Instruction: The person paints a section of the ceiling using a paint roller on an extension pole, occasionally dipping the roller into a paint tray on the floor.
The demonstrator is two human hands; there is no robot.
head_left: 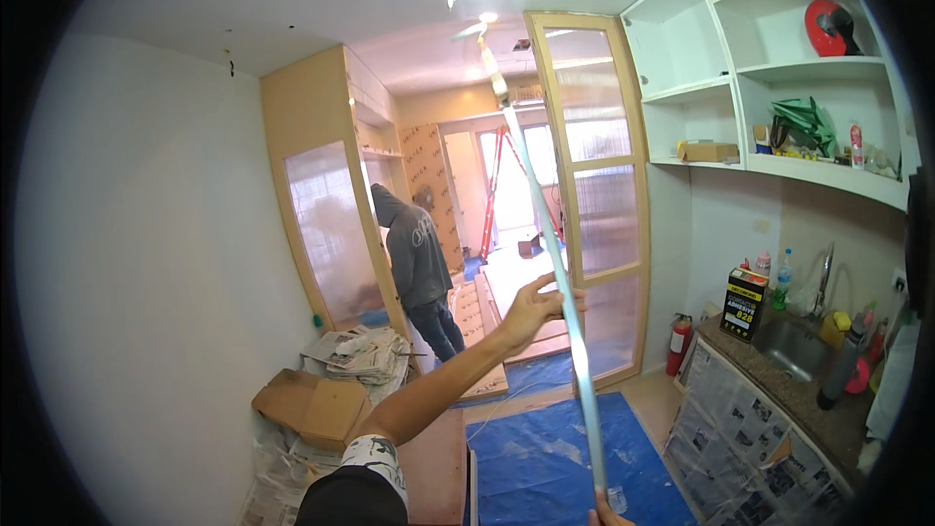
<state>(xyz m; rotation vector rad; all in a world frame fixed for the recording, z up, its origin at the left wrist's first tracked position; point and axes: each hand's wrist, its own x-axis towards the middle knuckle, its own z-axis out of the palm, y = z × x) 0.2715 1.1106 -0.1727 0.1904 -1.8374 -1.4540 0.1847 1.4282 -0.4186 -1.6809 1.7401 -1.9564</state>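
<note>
A long, silvery metal pole [539, 187] slants up from the lower edge toward the ceiling. My left hand [534, 315] is wrapped around its middle, arm stretched forward. Lower down, my right hand [606, 512] grips the pole near its bottom end; only part of that hand shows. Fixed to the pole's top is a slim, pale piece [495, 76] that looks like a paintbrush. Its tip rises close to the ceiling beside a small light; whether it touches, I cannot tell.
A person in a grey hood [414, 248] stands in the doorway. Beyond is a red ladder [495, 190]. On the right are a wood-framed panel [575, 164], a counter with a sink [794, 346], and shelves [818, 68]. A blue sheet [545, 438] covers the floor; a cardboard box [317, 404] sits left.
</note>
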